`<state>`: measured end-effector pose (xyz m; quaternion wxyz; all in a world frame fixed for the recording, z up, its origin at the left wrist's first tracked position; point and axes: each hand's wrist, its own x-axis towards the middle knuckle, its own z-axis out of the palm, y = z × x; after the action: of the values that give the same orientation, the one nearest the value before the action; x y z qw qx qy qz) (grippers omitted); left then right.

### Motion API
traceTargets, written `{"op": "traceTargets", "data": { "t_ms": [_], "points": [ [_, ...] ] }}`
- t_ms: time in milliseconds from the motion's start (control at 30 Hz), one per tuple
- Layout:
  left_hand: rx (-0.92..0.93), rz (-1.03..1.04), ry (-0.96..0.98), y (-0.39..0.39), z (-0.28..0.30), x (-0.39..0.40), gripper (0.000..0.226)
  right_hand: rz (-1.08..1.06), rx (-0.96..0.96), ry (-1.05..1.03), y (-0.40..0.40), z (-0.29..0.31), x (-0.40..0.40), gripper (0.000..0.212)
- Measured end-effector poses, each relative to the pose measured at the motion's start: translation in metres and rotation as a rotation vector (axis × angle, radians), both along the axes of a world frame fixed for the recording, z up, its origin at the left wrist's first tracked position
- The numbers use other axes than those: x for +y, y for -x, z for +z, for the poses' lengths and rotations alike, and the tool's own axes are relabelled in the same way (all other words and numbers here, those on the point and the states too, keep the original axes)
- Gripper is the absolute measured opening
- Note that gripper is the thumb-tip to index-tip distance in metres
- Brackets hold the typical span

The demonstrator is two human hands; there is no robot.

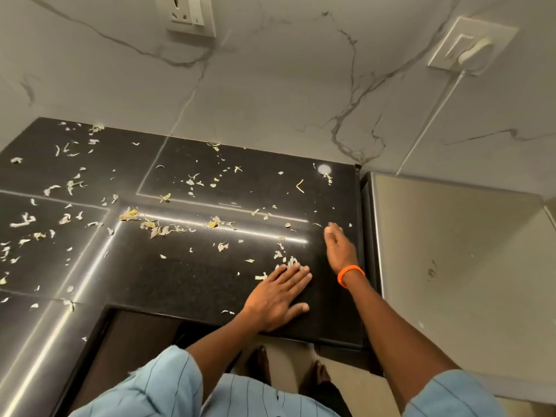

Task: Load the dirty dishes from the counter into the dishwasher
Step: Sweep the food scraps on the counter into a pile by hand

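Note:
A black granite counter [192, 275] lies below me, strewn with pale vegetable peel scraps [164, 228]. My left hand [276, 299] rests flat on the counter near its front edge, fingers straight, fingertips touching a small clump of scraps [288, 261]. My right hand [338, 246], with an orange band at the wrist, stands on its edge on the counter near the right end, fingers straight and blurred. Neither hand holds anything. No dishes and no dishwasher are in view.
A steel-grey appliance top [451, 251] adjoins the counter on the right. The marble-look wall [270, 85] behind carries a socket [189, 13] and a plugged-in white adapter [472, 49] with a cord running down. The counter forms an L to the left.

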<state>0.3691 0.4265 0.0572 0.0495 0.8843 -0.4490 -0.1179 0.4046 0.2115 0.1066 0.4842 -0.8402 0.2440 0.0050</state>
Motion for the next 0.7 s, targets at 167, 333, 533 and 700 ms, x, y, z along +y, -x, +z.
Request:
{"op": "traceTargets", "data": {
  "t_ms": [167,333,533,700],
  "points": [
    [-0.040,0.226,-0.021,-0.050,0.003,0.019,0.075,0.039,0.130,0.259,0.006,-0.025,-0.045,0.064],
    [-0.017,0.510,-0.039,-0.067,0.011,0.038,0.079,0.090,0.191,0.515,-0.016,-0.041,-0.056,0.076],
    [-0.004,0.250,0.018,-0.030,0.020,0.019,0.077,0.242,0.130,0.645,-0.057,-0.050,-0.003,0.068],
    [-0.001,0.053,0.029,0.007,0.001,0.033,0.075,0.466,-0.003,0.002,-0.068,-0.022,0.063,0.050]
  ]
}}
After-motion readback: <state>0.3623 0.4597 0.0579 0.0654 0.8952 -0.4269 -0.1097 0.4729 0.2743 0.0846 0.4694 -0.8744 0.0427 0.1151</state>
